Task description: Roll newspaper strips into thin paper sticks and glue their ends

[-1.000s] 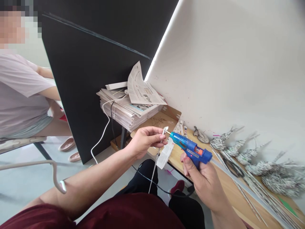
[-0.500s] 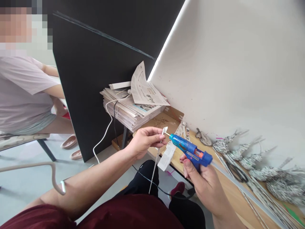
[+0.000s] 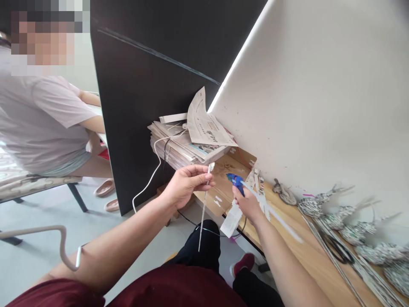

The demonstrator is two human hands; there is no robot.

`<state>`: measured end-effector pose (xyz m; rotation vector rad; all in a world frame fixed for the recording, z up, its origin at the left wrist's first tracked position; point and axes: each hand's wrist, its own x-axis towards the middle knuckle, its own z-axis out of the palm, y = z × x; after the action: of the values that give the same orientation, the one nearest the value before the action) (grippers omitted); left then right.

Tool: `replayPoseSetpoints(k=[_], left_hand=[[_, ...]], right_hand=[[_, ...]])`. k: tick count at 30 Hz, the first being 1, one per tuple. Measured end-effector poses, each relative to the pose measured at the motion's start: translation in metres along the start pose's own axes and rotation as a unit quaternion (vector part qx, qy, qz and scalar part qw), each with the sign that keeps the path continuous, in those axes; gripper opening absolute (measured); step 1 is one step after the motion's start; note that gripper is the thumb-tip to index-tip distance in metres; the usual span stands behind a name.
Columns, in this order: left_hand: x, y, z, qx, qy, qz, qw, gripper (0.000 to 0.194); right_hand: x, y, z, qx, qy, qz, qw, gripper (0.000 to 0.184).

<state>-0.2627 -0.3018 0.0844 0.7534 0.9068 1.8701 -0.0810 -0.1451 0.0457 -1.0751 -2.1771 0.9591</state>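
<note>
Paper rod (image 3: 203, 213) pinched in left hand (image 3: 191, 181), lower end seen against dark trousers (image 3: 210, 243), blue glue gun (image 3: 236, 181) gripped in right hand (image 3: 248, 204) over wooden table (image 3: 309, 264), newspapers (image 3: 175, 149) stacked beyond, backed by black partition (image 3: 143, 106) and pale wall (image 3: 319, 106)

Smooth plastic is seen on the glue gun (image 3: 235, 181), matt paper on the thin stick (image 3: 203, 213), and smooth wood on the tabletop (image 3: 289, 214).
</note>
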Motion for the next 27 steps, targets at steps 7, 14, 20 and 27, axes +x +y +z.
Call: replayPoseSetpoints(k=[7,14,20,27], left_hand=[[-0.008,0.048,-0.037,0.038,0.090,0.102,0.990,0.028],[-0.009,0.047,-0.015,0.039,0.044,0.080,0.995,0.024],[-0.003,0.030,0.004,0.021,0.012,0.042,0.999,0.024],[0.002,-0.010,0.046,-0.006,-0.057,-0.021,0.998,0.027]], right_hand=[[0.038,0.010,0.054,-0.219,-0.009,0.036,0.975,0.044],[0.059,-0.006,0.075,-0.244,0.017,0.031,0.969,0.053],[0.024,0.010,0.053,-0.139,0.026,0.010,0.990,0.060],[-0.054,-0.014,-0.011,0.078,-0.016,-0.020,0.997,0.037]])
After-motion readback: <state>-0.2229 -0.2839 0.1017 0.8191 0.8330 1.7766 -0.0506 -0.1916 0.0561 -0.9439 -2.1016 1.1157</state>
